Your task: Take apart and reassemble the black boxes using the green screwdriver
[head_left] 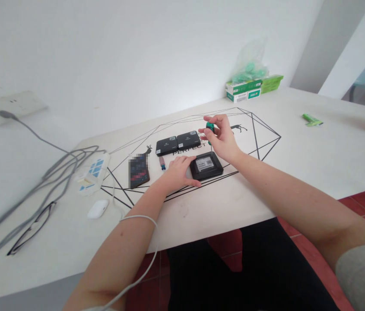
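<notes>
A flat black box (206, 172) with a white label lies on the table in front of me. My left hand (180, 172) braces its left side, with the thumb along the near edge and the forefinger at the far edge. Above its far right corner, my right hand (221, 137) holds a green-handled screwdriver (210, 127) upright, and the thin shaft reaches down to the box. Just beyond lie two similar black boxes, one on the left (166, 146) and one on the right (188, 140). Another small screwdriver (162, 163) rests left of my left hand.
A phone (139, 170), a white earphone case (98, 209), glasses (32, 228) and grey cables (52, 172) occupy the left. Green boxes (243, 88) under a plastic bag (250, 62) stand by the wall. A green wrapper (312, 120) lies at right. A white cord crosses my left forearm.
</notes>
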{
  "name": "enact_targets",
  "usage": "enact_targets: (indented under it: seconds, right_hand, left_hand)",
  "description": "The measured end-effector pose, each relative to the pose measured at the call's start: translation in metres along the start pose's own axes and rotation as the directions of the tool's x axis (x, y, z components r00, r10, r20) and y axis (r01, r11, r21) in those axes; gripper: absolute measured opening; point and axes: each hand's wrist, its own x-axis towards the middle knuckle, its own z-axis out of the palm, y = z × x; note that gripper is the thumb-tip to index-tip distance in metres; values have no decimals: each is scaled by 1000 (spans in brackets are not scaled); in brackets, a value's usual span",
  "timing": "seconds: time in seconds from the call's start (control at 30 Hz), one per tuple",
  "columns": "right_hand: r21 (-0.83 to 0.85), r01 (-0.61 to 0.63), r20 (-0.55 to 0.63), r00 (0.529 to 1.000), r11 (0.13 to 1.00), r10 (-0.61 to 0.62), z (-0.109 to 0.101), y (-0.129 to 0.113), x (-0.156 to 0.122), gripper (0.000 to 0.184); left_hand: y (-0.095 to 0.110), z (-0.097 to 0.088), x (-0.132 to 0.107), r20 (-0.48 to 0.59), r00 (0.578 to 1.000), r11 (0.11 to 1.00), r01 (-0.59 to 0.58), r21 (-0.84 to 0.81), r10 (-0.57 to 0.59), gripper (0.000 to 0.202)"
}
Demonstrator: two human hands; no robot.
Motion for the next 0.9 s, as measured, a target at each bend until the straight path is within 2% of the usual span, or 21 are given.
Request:
enact_targets:
  seconds: [0.27,0.47,0.7,0.9]
  right_hand:
    - [-92,27,30,999,995,-24,-2,2,0,41]
    - [-71,44,84,996,997,-38,-3,-2,0,34]
    - [-326,195,46,981,925,-190,-5,-6,1,30]
    - [-397,183,13,981,899,-193,-6,-5,1,34]
  left_hand:
    - [1,-1,0,0,1000,1000,-3,-1,3,110]
    - [1,0,0,3,1000,1000,0,19,0,108]
    - [0,0,0,0,1000,1000,-4,4,4,109]
    - [0,0,-1,-3,1000,1000,-7,-9,7,108]
